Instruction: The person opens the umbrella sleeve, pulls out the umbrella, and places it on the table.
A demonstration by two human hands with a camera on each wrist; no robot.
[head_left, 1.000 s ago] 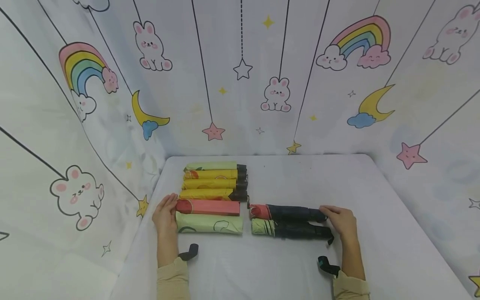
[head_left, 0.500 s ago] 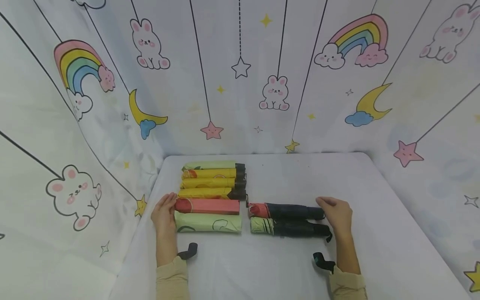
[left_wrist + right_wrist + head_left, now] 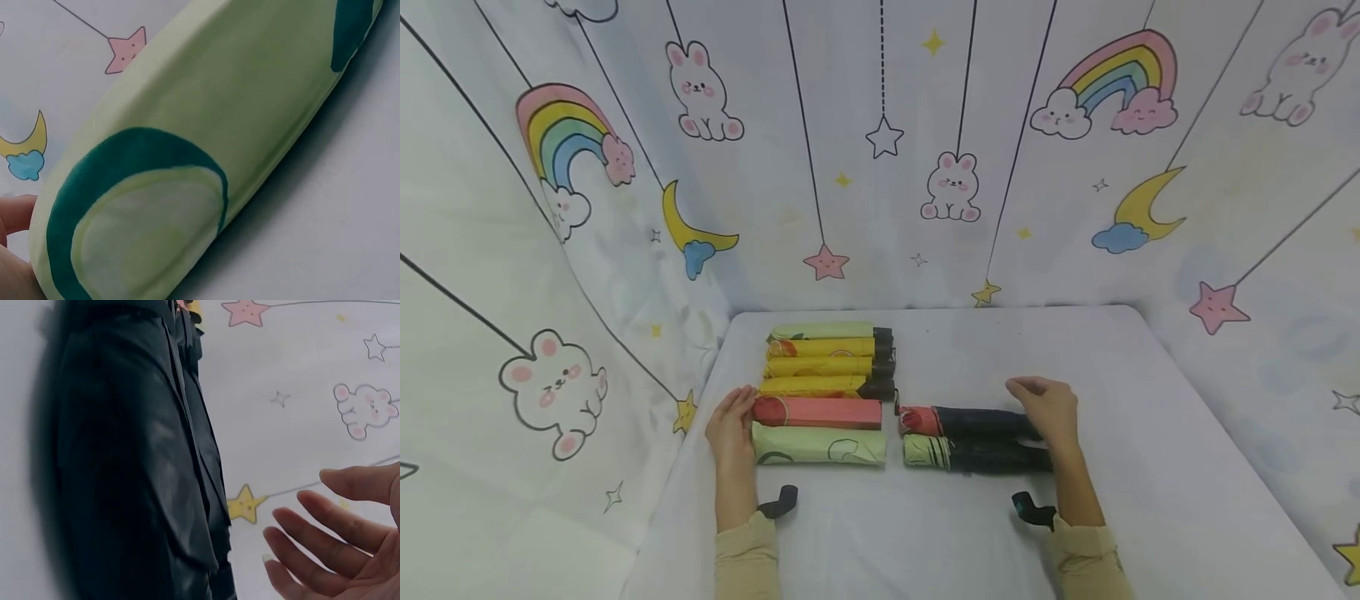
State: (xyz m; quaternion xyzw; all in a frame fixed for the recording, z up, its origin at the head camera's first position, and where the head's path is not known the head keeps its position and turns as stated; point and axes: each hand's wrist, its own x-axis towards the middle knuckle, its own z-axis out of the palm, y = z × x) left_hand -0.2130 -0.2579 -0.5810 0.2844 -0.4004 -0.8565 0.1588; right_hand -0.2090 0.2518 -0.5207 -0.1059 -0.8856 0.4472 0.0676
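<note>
A pink sleeve [image 3: 827, 412] and a pale green sleeve [image 3: 820, 446] lie side by side at the left middle of the table. My left hand [image 3: 732, 429] rests at their left ends, fingers extended; the left wrist view shows fingers [image 3: 17, 215] at the green sleeve's end. To the right lie two dark folded umbrellas, one with a red end [image 3: 977, 422], the other with a green striped end [image 3: 992, 456]. My right hand [image 3: 1051, 412] hovers over their right ends, holding nothing. In the right wrist view its fingers [image 3: 325, 550] are spread and loosely bent, apart from the dark umbrella fabric [image 3: 125, 456].
Behind the pink sleeve lie several sleeved umbrellas with black ends: yellow ones [image 3: 820, 367] and a pale green one [image 3: 823, 331] farthest back. All rest on a white table [image 3: 910, 533]. A printed cloth [image 3: 895, 75] rises along the back and sides.
My right hand has left the right end of the red-ended umbrella, moving up and to the left above the pair. The left hand stays at the sleeves' ends.
</note>
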